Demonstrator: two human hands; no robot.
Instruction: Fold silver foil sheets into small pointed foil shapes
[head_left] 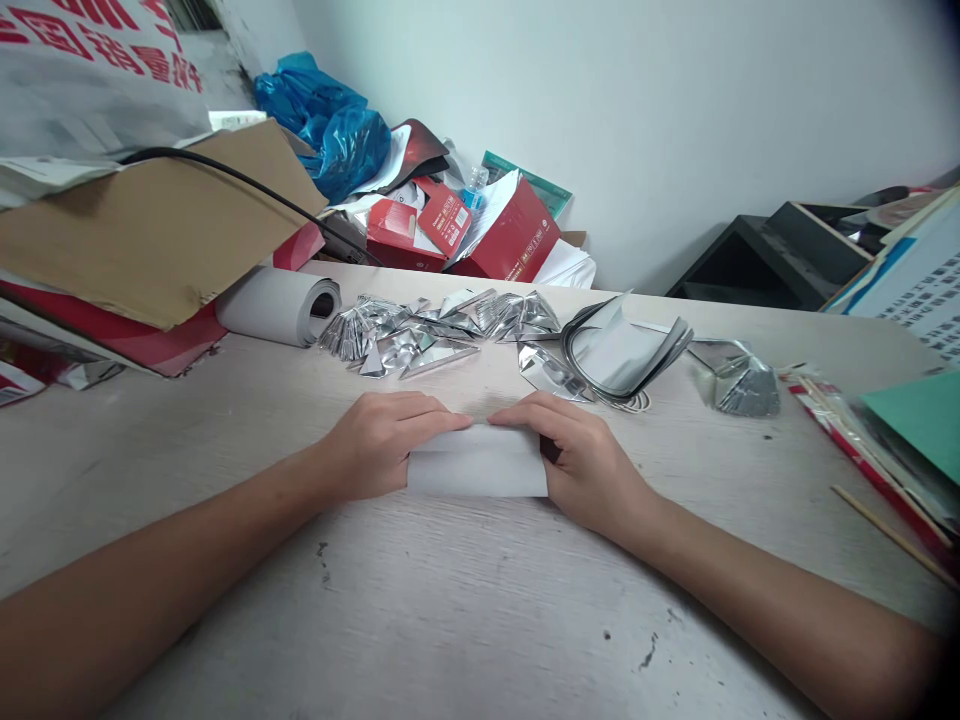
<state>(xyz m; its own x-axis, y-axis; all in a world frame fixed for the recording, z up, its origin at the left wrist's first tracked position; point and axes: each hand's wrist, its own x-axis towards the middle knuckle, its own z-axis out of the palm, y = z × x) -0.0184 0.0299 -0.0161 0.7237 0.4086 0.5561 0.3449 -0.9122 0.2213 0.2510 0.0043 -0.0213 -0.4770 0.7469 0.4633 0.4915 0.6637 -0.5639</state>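
Note:
A small white sheet of paper (477, 468) lies low over the table between my two hands, with a crease or fold line running along its upper part. My left hand (386, 440) grips its left end, fingers along the top edge. At the right end my right hand (574, 455) is closed on the same paper, thumb hidden behind or beneath it. Just beyond the hands lie folded silver foil pieces (420, 345), some pleated like fans. A curved stack of silver-and-white sheets (619, 350) rests beside them.
A white paper roll (281, 305) lies at left beside a cardboard piece (172, 230). Red boxes (510, 235) and a blue plastic bag (330, 130) are piled at the back. On the right are a thin wooden stick (892, 535), a green sheet (919, 425) and a black shelf unit (750, 265).

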